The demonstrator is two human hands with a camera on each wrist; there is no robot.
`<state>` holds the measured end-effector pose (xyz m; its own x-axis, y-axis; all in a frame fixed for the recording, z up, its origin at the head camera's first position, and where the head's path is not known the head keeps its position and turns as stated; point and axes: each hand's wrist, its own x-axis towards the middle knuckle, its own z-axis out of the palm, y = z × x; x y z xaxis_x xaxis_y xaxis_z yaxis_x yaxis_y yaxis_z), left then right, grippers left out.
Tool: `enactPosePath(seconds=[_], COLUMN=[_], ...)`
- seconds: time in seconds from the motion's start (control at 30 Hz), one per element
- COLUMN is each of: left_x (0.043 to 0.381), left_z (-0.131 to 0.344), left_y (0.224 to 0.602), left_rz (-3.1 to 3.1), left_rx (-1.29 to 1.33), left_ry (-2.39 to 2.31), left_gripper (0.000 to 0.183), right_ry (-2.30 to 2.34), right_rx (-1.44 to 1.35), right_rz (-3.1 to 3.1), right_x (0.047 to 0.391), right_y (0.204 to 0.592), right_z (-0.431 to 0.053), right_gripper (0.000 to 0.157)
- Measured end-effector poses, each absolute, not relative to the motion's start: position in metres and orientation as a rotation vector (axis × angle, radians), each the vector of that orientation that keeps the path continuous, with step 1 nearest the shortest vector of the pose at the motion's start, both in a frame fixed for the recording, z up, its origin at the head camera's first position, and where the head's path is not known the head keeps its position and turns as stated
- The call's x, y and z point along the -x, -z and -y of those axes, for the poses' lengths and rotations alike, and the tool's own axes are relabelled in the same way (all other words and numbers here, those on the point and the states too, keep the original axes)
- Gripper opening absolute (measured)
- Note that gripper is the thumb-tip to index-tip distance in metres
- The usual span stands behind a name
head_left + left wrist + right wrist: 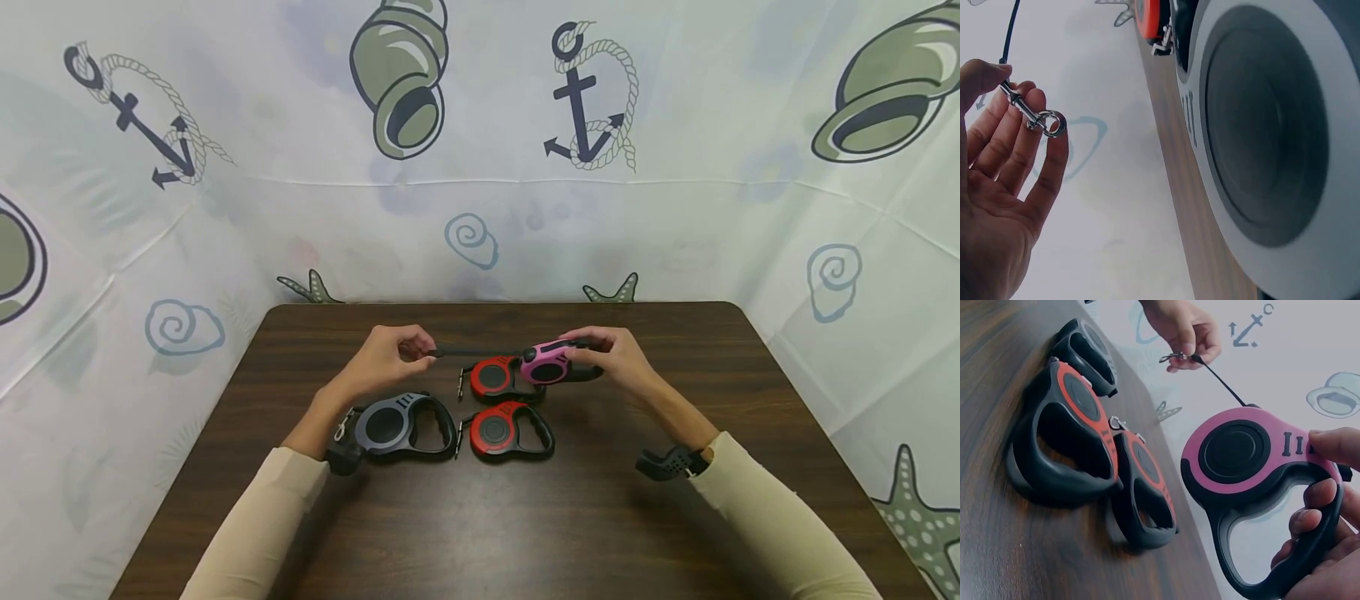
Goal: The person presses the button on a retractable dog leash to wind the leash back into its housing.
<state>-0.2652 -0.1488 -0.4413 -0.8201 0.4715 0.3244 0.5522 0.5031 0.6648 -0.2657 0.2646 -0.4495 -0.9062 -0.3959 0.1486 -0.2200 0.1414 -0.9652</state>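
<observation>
My right hand (619, 357) grips the black handle of a pink retractable dog leash (1232, 450), its thumb on the casing near the bone-shaped marks. From the casing a thin black cord (1225, 383) runs taut across to my left hand (392, 357). There, thumb and fingers pinch the cord's end at a silver snap clip (1025, 107), which lies across the fingers. Both hands are raised over the table. Below them lie two red retractable leashes, a farther one (492, 377) partly behind the pink leash and a nearer one (495, 430).
A larger grey retractable leash (384, 425) lies on the dark wooden table (480, 525), just right of the left wrist, its clip toward that wrist. Behind the table's far edge hangs a white cloth (510, 242) printed with anchors and shells.
</observation>
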Motion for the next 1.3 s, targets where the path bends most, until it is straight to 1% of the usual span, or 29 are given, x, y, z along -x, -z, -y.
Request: enactPosePath(seconds=[0.43, 0.93, 1.3], left_x=[0.263, 0.265, 0.268], left_z=[0.131, 0.115, 0.103], left_y=[0.441, 0.443, 0.444], left_rz=[2.634, 2.614, 2.608], left_rx=[0.921, 0.978, 1.008], left_ry=[1.243, 1.245, 1.269], left_gripper=[0.014, 0.017, 0.015], right_ry=[1.897, 1.922, 1.901], right_rx=[0.608, 0.61, 0.647], right_rz=[-2.203, -2.177, -2.202], right_x=[0.266, 0.266, 0.269], right_y=[0.449, 0.451, 0.453], right_z=[-0.249, -0.231, -0.22], right_gripper=[0.035, 0.033, 0.031])
